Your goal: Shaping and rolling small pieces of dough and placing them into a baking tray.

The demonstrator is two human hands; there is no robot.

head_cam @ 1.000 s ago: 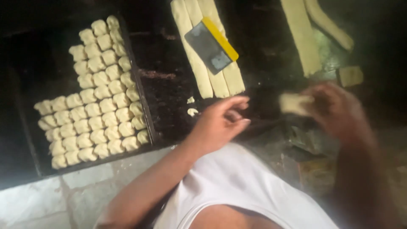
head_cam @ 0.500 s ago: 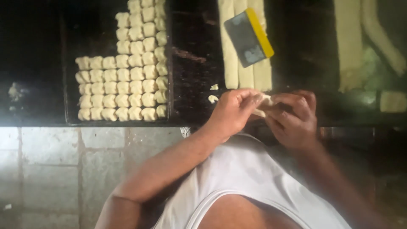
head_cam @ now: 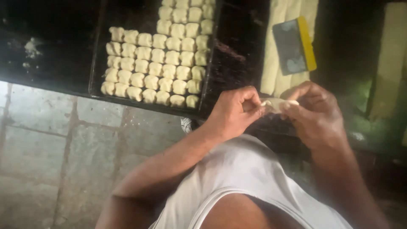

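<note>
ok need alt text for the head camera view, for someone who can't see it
Seen from above, a person's left hand and right hand pinch a small piece of dough between them. Beyond lie a dark tray of dough pieces, long dough strips and a yellow-edged scraper.

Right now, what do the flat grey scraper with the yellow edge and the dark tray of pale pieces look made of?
Flat grey scraper with the yellow edge: likely dull metal blade, scuffed matte; the yellow grip looks plastic. Dark tray: probably blackened metal, thin raised rim. Pale pieces: soft raw dough, matte, rounded edges.
</note>
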